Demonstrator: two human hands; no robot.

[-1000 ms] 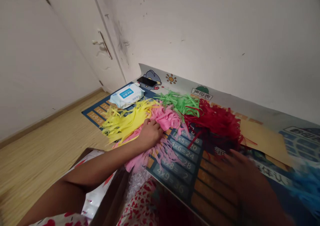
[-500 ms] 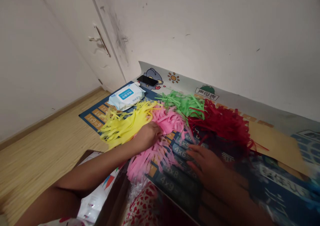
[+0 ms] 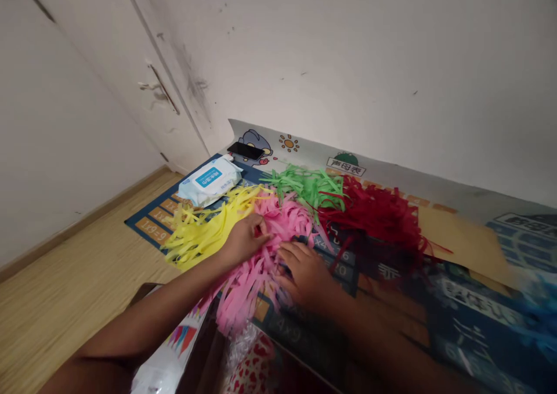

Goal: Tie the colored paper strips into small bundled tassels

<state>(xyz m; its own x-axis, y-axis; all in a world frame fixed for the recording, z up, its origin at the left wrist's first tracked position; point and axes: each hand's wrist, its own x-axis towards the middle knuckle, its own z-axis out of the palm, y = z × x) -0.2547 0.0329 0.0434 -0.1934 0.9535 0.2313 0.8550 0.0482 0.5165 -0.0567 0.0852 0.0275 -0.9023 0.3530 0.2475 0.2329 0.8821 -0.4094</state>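
Note:
A bundle of pink paper strips [image 3: 243,292] lies across the mat, its lower end hanging over the near edge. My left hand [image 3: 247,238] is closed around the middle of these strips, thumb and fingers pinched together. Just to its right, my right hand [image 3: 304,269] rests against the pink strips with its fingers stretched out and somewhat apart; nothing shows in its grasp. Yellow strips [image 3: 209,231] spread out left of my left hand. Behind the pink ones sit green strips [image 3: 307,186], and dark red strips [image 3: 378,211] lie to the right.
A wet-wipes pack [image 3: 209,180] and a black phone [image 3: 246,151] lie at the back left of the printed mat [image 3: 145,223]. Brown paper [image 3: 461,240] lies at the right, with blue strips [image 3: 539,313] beyond it. The wall rises behind; a door [image 3: 161,86] stands left.
My right hand has moved left, from over the mat to the pink strips beside my left hand. My left hand keeps its hold. The view has shifted slightly.

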